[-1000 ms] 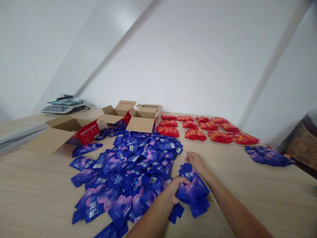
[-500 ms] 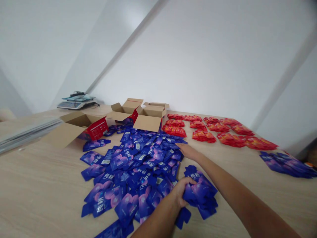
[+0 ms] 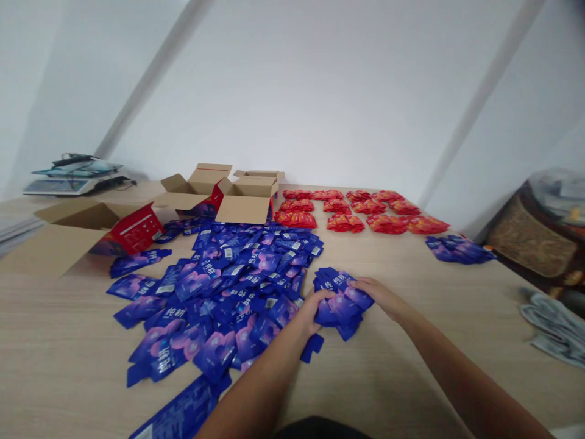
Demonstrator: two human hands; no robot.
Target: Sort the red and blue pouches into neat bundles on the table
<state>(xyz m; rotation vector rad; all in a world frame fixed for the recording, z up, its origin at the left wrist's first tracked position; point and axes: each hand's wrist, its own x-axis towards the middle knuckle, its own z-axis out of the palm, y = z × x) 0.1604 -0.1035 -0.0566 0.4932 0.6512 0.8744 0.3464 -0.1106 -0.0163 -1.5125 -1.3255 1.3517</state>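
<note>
A fanned stack of blue-purple sachets (image 3: 339, 308) is held just above the table, to the right of the big loose pile of the same sachets (image 3: 237, 277). My left hand (image 3: 311, 310) grips the stack at its left side, thumb on top. On the opposite side, my right hand (image 3: 378, 295) has its fingers closed on the stack's upper right edge. The undersides of both hands are hidden. One more loose sachet (image 3: 312, 349) pokes out below my left wrist.
Opened cardboard boxes (image 3: 244, 204) stand behind and left of the pile. Small heaps of red sachets (image 3: 345, 223) lie in rows at the back right, with a blue heap (image 3: 458, 249) beyond. A scale (image 3: 75, 183) sits far left; a patterned chair (image 3: 532, 235) is at right.
My right hand has come from the pile's right edge back to the stack and now grips its right side. The view has turned to the right.
</note>
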